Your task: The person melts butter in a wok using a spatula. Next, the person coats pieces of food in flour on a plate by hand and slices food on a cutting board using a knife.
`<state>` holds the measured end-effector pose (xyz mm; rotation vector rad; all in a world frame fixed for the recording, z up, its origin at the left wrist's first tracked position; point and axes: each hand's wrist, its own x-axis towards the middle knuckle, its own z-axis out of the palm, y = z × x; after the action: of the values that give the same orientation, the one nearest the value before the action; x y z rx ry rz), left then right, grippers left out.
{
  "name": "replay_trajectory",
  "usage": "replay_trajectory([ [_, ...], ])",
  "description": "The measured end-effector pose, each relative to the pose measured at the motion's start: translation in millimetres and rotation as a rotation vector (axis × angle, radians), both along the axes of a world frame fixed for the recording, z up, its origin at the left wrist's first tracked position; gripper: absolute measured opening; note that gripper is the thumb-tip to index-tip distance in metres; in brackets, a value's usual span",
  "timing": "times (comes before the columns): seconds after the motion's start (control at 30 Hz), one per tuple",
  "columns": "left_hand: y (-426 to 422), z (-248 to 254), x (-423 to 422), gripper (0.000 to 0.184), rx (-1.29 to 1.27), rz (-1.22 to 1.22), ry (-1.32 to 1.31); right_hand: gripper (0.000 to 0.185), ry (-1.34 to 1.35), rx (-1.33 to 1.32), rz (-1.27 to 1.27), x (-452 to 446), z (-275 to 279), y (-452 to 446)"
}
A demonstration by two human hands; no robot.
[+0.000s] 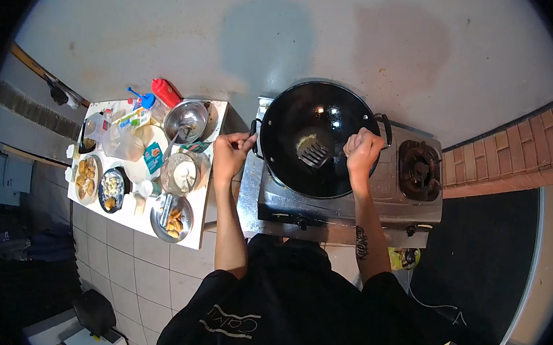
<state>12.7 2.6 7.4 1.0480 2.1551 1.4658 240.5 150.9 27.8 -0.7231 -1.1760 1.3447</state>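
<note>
A large black wok [319, 105] sits on the left burner of the steel gas stove [363, 210]. Its dark inside shines, with a small patch of food at the middle. My left hand [231, 153] is closed at the wok's left handle [255, 139], the fingertips pinching it. Over the right part of the wok, my right hand [363, 151] is a fist around the handle of a slotted spatula [313, 154]. The spatula's slotted head lies in the wok, touching the food patch; most of its handle is hidden by the hand.
On the left, a white table [192, 234] bears bowls, a plate of fried pieces [175, 222], a black dish [112, 190], a steel bowl [187, 118] and a red squeeze bottle [165, 92]. A second burner [420, 170] is at the right; a wall stands behind.
</note>
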Motion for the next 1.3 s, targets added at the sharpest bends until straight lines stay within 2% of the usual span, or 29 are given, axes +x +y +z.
replay_trajectory([
  [0.53, 1.6, -3.0, 13.6, 0.024, -0.006, 0.093, 0.04, 0.037, -0.047, 0.049, -0.035, 0.5, -5.2, -2.4],
  [0.73, -2.6, -3.1, 12.2, 0.028, -0.023, 0.086, 0.042, 0.038, -0.074, 0.105, 0.075, -4.6, 9.3, -9.1],
  [0.87, -2.7, -0.9, 9.3, 0.028, 0.02, 0.054, 0.102, 0.042, 0.125, 0.225, 0.047, -2.6, 3.8, -3.4],
  [0.93, -4.7, 0.8, 6.7, 0.027, 0.031, 0.064, 0.103, 0.042, 0.174, 0.171, 0.053, 4.4, 18.7, 1.1],
  [1.2, -4.6, 5.1, 2.5, 0.024, 0.032, 0.043, 0.071, 0.044, -0.045, 0.24, 0.005, 24.9, 33.1, 13.5],
  [1.3, -4.0, 5.2, 0.9, 0.024, 0.017, 0.022, 0.083, 0.04, 0.021, 0.197, 0.045, 24.2, 18.4, 12.3],
])
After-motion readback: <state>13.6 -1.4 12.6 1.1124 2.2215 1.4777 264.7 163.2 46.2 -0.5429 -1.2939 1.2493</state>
